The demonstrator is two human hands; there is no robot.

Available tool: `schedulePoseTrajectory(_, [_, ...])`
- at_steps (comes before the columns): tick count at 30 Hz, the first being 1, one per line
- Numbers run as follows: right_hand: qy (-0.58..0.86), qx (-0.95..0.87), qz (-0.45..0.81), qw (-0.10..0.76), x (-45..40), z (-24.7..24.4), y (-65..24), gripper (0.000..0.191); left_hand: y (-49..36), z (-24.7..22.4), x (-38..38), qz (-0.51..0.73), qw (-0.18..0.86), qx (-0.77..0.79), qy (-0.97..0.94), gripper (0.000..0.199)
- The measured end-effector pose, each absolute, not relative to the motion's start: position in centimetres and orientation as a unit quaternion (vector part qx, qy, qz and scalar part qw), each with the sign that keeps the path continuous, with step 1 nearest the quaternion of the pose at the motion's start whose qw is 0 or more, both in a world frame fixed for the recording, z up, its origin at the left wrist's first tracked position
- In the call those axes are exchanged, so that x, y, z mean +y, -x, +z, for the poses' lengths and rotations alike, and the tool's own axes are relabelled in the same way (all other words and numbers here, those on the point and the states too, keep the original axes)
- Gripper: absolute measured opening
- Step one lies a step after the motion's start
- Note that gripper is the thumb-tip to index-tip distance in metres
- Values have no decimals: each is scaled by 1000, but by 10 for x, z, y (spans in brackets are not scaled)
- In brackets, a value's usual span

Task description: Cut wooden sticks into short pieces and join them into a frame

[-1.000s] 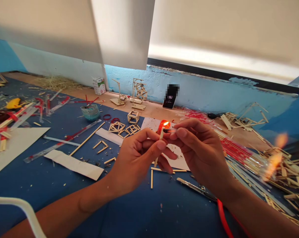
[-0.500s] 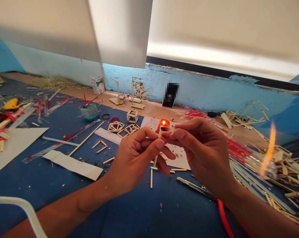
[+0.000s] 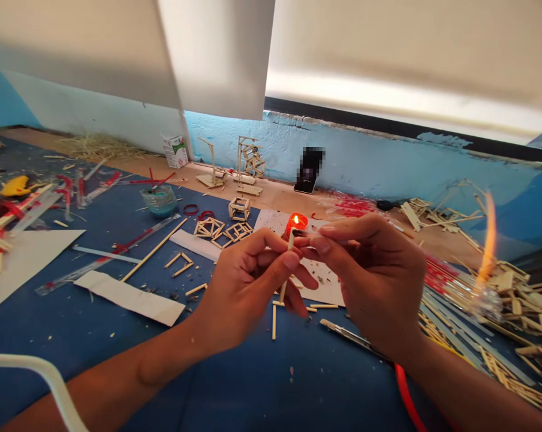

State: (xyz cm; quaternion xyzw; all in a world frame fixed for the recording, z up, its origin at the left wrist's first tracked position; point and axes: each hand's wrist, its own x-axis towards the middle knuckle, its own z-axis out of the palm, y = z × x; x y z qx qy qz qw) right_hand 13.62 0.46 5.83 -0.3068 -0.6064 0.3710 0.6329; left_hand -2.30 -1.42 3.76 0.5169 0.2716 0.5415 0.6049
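My left hand [image 3: 248, 285] pinches a thin wooden stick [image 3: 283, 292] between thumb and fingers, its upper end pointing up. My right hand [image 3: 372, 270] holds a small dark-tipped piece [image 3: 300, 233] between thumb and forefinger, its tip at the stick's upper end. What the rest of that piece is cannot be made out. Just behind the fingertips burns a candle in a red holder [image 3: 297, 222]. Below my left fingers, short sticks [image 3: 274, 321] lie on the blue table surface [image 3: 235, 384].
Small stick frames [image 3: 209, 228] and a glass jar of bluish liquid [image 3: 160, 201] stand beyond my left hand. A cutter [image 3: 352, 336] lies below my right hand. Bundled sticks [image 3: 446, 276] are at right. A phone [image 3: 307, 171] leans on the wall.
My right hand has shifted slightly right and turned a little, with the dark-tipped piece still at the stick's end. My left hand has hardly moved.
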Motion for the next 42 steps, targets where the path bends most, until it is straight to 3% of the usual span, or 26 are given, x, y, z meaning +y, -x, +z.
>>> schedulePoseTrajectory(8, [332,-612,319,643,2,56,-135,17,22,36,-10,538,607,279,-515,17])
schedulePoseTrajectory(42, [377,-592,307,642,14,46,-134,15,20,36,-3,526,612,292,-513,20])
